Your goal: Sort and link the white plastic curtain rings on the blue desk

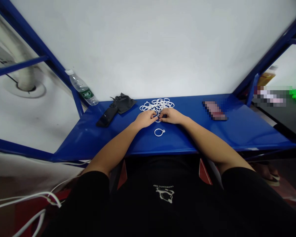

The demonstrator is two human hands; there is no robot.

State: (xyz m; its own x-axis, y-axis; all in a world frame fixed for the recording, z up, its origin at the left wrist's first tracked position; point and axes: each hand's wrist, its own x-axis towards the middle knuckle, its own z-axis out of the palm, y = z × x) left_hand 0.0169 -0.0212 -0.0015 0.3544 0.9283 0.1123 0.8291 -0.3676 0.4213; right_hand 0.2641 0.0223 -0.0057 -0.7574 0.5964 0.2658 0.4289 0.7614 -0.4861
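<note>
A pile of white plastic curtain rings [165, 102] lies on the blue shelf, near its back edge. My left hand [146, 119] and my right hand [172, 116] meet just in front of this pile. Between my fingertips is one white ring, partly hidden, and both hands are closed on it in a pinch. Closer to me, a single curtain ring [159, 132] with a small eyelet lies flat and apart from the others.
Left of the pile are a dark phone [107, 117] and a crumpled black plastic bag [124, 102]. A clear water bottle [82, 88] leans in the left back corner. On the right lies a blurred reddish rectangular object [215, 110]. Blue metal posts frame both sides.
</note>
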